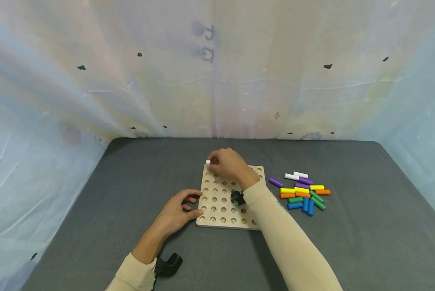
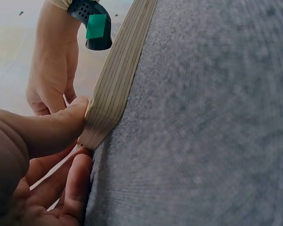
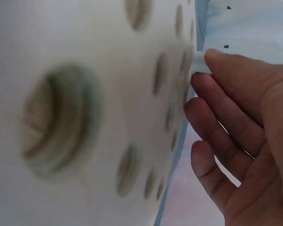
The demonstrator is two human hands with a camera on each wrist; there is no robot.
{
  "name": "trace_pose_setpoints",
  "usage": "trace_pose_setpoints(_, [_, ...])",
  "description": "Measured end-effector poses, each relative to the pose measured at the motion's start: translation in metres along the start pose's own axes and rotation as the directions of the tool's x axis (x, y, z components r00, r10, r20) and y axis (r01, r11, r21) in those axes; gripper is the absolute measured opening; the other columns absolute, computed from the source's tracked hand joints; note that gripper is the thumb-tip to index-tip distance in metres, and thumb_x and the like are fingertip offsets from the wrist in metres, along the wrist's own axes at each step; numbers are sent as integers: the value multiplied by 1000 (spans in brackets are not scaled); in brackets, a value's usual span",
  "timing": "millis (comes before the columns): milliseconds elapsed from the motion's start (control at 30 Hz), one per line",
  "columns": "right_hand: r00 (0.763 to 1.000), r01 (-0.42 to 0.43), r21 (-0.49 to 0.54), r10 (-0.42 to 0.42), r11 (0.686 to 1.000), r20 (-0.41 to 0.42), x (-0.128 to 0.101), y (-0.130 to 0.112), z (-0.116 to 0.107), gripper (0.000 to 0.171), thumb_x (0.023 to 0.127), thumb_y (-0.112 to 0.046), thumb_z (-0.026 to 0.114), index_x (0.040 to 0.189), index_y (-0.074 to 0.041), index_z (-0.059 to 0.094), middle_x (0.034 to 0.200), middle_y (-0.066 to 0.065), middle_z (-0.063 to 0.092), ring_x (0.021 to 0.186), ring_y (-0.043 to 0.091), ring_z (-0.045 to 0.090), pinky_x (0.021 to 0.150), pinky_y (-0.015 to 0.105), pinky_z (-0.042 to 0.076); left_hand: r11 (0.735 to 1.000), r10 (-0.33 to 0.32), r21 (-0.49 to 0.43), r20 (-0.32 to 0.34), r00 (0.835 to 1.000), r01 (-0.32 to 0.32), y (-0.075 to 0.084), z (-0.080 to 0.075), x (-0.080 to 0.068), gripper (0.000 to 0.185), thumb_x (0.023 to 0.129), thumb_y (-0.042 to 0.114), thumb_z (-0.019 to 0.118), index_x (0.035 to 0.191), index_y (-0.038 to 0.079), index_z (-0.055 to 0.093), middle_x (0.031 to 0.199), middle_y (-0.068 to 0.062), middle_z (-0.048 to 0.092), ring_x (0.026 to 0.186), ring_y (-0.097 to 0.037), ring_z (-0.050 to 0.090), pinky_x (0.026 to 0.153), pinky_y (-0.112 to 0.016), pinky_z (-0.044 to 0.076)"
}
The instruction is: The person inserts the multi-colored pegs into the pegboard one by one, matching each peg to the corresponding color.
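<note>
A pale wooden pegboard (image 1: 217,204) with rows of round holes lies on the grey table. My right hand (image 1: 227,163) pinches a white peg (image 1: 208,162) upright at the board's far left corner; the right wrist view shows the white peg (image 3: 200,62) under my fingertips (image 3: 216,59) against the pegboard (image 3: 108,94). My left hand (image 1: 177,210) grips the board's near left edge, thumb on top. In the left wrist view the thumb (image 2: 61,125) presses on the board's corner (image 2: 101,120) with a finger underneath.
A loose pile of coloured pegs (image 1: 303,192) lies right of the board: white, purple, yellow, orange, green, blue. The grey table (image 1: 348,242) is walled by pale sheeting on three sides. A black wrist mount (image 1: 168,264) sits by my left sleeve.
</note>
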State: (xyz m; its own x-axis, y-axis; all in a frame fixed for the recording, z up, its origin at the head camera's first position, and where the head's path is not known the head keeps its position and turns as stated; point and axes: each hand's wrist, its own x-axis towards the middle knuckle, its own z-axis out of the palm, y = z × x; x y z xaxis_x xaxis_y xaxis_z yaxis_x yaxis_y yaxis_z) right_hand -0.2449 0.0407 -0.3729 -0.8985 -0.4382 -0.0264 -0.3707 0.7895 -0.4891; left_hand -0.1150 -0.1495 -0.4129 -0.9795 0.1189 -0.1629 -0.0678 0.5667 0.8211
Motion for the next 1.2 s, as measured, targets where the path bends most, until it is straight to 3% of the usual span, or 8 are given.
trace_pose_setpoints(233, [999,10,-20,-9,1000,48,-15,-1,-7,39,97,-31,66,133,-17,63,121,0,71,106,16,67,89,37,54,1000,19,3,-3,1000,-19,-1,3,-2,48,84,15,81,128,26,63,116,-3,62,92,-15,56,81,-34,46])
trace_pose_setpoints(500, [998,58,-54,-59,997,-28,-59,-5,-33,46,99,-35,62,141,-17,56,128,2,67,117,23,63,94,45,52,999,46,10,-2,999,-46,-2,1,0,48,86,19,79,130,26,61,119,-3,62,94,-16,57,84,-37,47])
trace_pose_setpoints(933, [993,-18,-85,8,996,-119,-141,54,-54,41,96,-30,66,133,-12,64,129,8,67,111,27,64,92,50,51,999,43,-5,-12,999,-43,2,5,-4,47,85,18,80,128,25,63,118,-4,63,94,-16,57,84,-37,47])
trace_pose_setpoints(1200, [988,-88,-32,83,996,-130,-164,75,-60,38,98,-31,64,131,-12,64,127,8,67,112,28,64,94,53,49,1000,28,-5,-23,999,-28,1,5,-7,46,84,17,81,127,25,64,117,-3,63,93,-16,58,84,-37,47])
